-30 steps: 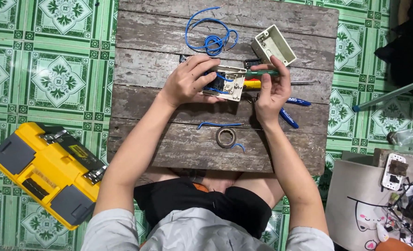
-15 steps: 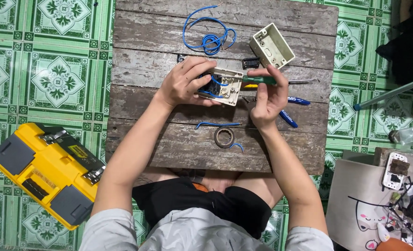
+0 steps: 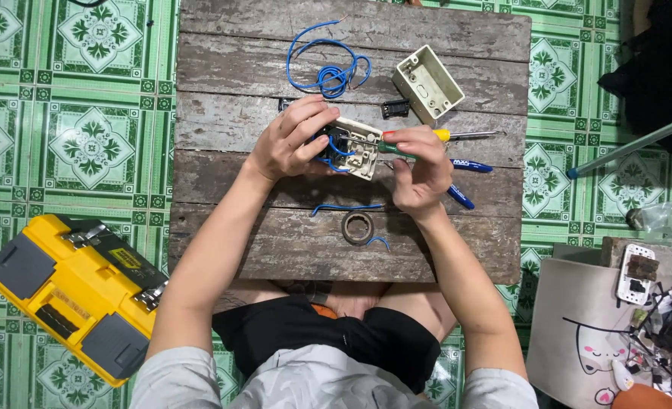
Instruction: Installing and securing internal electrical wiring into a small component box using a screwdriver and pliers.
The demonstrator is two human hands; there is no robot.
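Note:
My left hand (image 3: 290,140) grips a cream switch plate (image 3: 357,145) with short blue wires at its back, held just above the wooden table (image 3: 260,250). My right hand (image 3: 419,170) holds a green-handled screwdriver (image 3: 393,148) whose tip points into the plate. A yellow-handled screwdriver (image 3: 464,135) lies just behind my right hand. Blue-handled pliers (image 3: 463,182) lie partly under that hand.
A coil of blue wire (image 3: 328,72) and a cream wall box (image 3: 427,83) lie at the table's far side. A tape roll (image 3: 358,227) and blue wire scraps (image 3: 347,207) sit near me. A yellow toolbox (image 3: 71,291) stands on the green tiled floor at left. A box of parts (image 3: 631,333) is at right.
My right hand has picked up the green-handled screwdriver and brought its tip to the switch plate. My left hand has tilted the plate slightly.

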